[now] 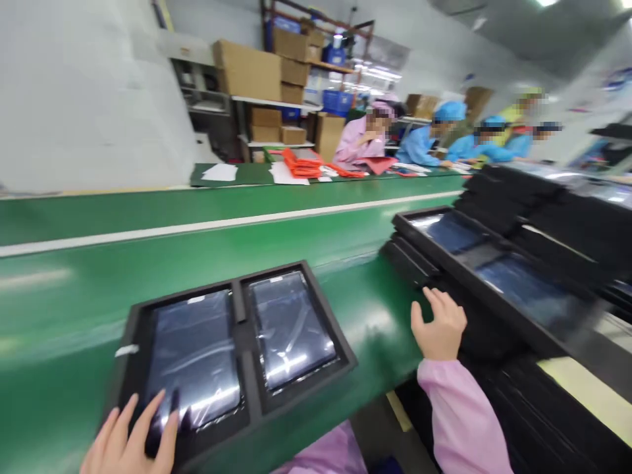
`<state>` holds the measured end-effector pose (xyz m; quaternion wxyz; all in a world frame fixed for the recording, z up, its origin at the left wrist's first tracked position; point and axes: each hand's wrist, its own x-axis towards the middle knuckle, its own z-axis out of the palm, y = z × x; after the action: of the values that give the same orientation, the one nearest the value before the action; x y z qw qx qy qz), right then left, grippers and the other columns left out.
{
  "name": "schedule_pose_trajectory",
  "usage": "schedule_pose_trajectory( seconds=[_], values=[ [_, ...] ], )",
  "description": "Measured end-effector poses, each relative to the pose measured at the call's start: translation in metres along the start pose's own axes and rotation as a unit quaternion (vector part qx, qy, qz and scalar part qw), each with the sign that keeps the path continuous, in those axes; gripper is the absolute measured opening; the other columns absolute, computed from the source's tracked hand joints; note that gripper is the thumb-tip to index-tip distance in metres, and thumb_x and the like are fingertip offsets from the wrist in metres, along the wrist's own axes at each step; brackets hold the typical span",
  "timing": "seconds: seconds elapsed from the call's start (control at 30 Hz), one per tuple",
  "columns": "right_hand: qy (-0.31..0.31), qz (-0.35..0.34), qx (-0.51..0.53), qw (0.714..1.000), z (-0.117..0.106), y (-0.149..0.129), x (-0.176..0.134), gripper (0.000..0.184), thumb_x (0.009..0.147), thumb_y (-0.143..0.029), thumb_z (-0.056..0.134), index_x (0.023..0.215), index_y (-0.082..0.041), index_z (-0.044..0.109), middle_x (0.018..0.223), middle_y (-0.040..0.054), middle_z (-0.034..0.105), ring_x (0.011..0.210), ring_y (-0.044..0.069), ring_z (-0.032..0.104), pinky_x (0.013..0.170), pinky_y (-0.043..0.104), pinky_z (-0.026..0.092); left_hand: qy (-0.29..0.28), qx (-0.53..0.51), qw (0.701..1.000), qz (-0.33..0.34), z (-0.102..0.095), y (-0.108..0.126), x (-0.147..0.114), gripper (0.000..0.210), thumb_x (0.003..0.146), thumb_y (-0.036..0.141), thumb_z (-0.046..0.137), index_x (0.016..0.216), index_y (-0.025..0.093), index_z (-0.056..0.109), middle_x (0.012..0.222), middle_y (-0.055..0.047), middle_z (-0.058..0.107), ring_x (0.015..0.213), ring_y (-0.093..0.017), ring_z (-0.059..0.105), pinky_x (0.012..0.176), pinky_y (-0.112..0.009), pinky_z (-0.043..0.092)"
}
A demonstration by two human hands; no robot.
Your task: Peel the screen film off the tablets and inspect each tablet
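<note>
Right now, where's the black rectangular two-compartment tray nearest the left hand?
In the head view, the black tray lies left of centre on the glossy green surface, with the left hand at its near-left corner.

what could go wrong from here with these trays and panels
The left hand is over the near-left corner of a glossy dark rectangular panel in a matte black rectangular tray, so it might smudge or press the surface.

The right hand is beside an uneven stack of matte black trays; a bump might shift them.
</note>
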<state>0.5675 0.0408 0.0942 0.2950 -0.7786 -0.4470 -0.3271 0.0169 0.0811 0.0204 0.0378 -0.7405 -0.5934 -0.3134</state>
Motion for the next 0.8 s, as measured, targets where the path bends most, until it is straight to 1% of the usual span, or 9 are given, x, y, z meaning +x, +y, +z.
schedule_pose_trajectory(
  seconds=[0.07, 0.13, 0.23, 0.33, 0.47, 0.53, 0.63, 0.73, 0.8],
  values=[
    [-0.071, -0.091, 0.129, 0.985, 0.022, -0.05, -0.017, 0.035, 0.092, -0.034, 0.055, 0.122, -0.019, 0.065, 0.121, 0.0147, 0.069, 0.119, 0.033, 0.062, 0.103, 0.054, 0.047, -0.014, 0.073, 0.994, -0.086, -0.009, -0.007, -0.001, 0.058, 0.093, 0.049, 0.045, 0.146, 0.024, 0.049, 0.144, -0.024, 0.051, 0.137, -0.054, 0.041, 0.101, -0.073, 0.043],
    [-0.156, -0.174, 0.231, 0.945, 0.038, -0.1, -0.03, 0.032, 0.094, -0.032, 0.054, 0.121, -0.021, 0.065, 0.121, 0.0131, 0.07, 0.118, 0.031, 0.064, 0.101, 0.051, 0.051, -0.077, 0.073, 0.982, -0.157, -0.016, -0.009, 0.0, 0.059, 0.096, 0.052, 0.038, 0.136, 0.012, 0.057, 0.138, -0.027, 0.054, 0.137, -0.049, 0.044, 0.106, -0.067, 0.043],
    [-0.285, -0.277, 0.281, 0.873, 0.05, -0.168, -0.034, 0.037, 0.094, -0.031, 0.053, 0.128, -0.018, 0.063, 0.133, 0.0162, 0.064, 0.125, 0.032, 0.06, 0.103, 0.053, 0.052, -0.147, 0.019, 0.96, -0.236, -0.024, -0.006, 0.003, 0.059, 0.098, 0.053, 0.035, 0.139, 0.016, 0.055, 0.143, -0.023, 0.052, 0.134, -0.041, 0.05, 0.105, -0.058, 0.048],
    [-0.382, -0.363, 0.265, 0.807, 0.056, -0.233, -0.023, 0.046, 0.093, -0.028, 0.054, 0.135, -0.01, 0.059, 0.143, 0.0211, 0.056, 0.133, 0.035, 0.054, 0.107, 0.055, 0.049, -0.16, -0.022, 0.948, -0.275, -0.028, -0.008, 0.003, 0.051, 0.098, 0.049, 0.037, 0.139, 0.025, 0.056, 0.15, -0.016, 0.047, 0.132, -0.037, 0.054, 0.097, -0.052, 0.055],
    [-0.416, -0.43, 0.277, 0.752, 0.072, -0.324, -0.011, 0.043, 0.091, -0.025, 0.058, 0.133, -0.014, 0.061, 0.143, 0.015, 0.058, 0.133, 0.027, 0.054, 0.112, 0.043, 0.044, -0.152, -0.132, 0.948, -0.245, -0.03, -0.026, -0.007, 0.044, 0.099, 0.037, 0.035, 0.133, 0.027, 0.061, 0.152, -0.01, 0.048, 0.139, -0.027, 0.049, 0.107, -0.044, 0.05],
    [-0.419, -0.441, 0.277, 0.744, 0.084, -0.365, -0.012, 0.039, 0.092, -0.025, 0.059, 0.128, -0.015, 0.064, 0.139, 0.0148, 0.061, 0.13, 0.027, 0.056, 0.111, 0.043, 0.043, -0.147, -0.172, 0.945, -0.235, -0.03, -0.034, -0.012, 0.043, 0.098, 0.035, 0.036, 0.13, 0.025, 0.063, 0.153, -0.009, 0.047, 0.143, -0.025, 0.043, 0.113, -0.043, 0.044],
    [-0.41, -0.425, 0.264, 0.763, 0.098, -0.405, -0.023, 0.037, 0.094, -0.029, 0.056, 0.126, -0.011, 0.063, 0.13, 0.0194, 0.063, 0.122, 0.032, 0.056, 0.111, 0.051, 0.036, -0.145, -0.201, 0.942, -0.227, -0.033, -0.037, -0.017, 0.04, 0.097, 0.032, 0.038, 0.125, 0.025, 0.066, 0.156, -0.008, 0.044, 0.145, -0.024, 0.039, 0.117, -0.042, 0.039],
    [-0.399, -0.401, 0.26, 0.782, 0.103, -0.416, -0.035, 0.045, 0.095, -0.037, 0.055, 0.128, -0.007, 0.059, 0.125, 0.0224, 0.061, 0.117, 0.036, 0.054, 0.107, 0.053, 0.036, -0.155, -0.205, 0.942, -0.214, -0.041, -0.033, -0.019, 0.038, 0.097, 0.027, 0.039, 0.117, 0.026, 0.071, 0.159, -0.007, 0.04, 0.142, -0.024, 0.045, 0.116, -0.04, 0.039],
    [-0.399, -0.396, 0.269, 0.782, 0.101, -0.413, -0.041, 0.048, 0.094, -0.041, 0.057, 0.126, -0.007, 0.059, 0.123, 0.0218, 0.061, 0.114, 0.037, 0.053, 0.101, 0.051, 0.039, -0.167, -0.193, 0.946, -0.198, -0.048, -0.03, -0.021, 0.037, 0.097, 0.024, 0.039, 0.111, 0.026, 0.073, 0.159, -0.007, 0.04, 0.139, -0.024, 0.048, 0.114, -0.039, 0.042]
  ],
)
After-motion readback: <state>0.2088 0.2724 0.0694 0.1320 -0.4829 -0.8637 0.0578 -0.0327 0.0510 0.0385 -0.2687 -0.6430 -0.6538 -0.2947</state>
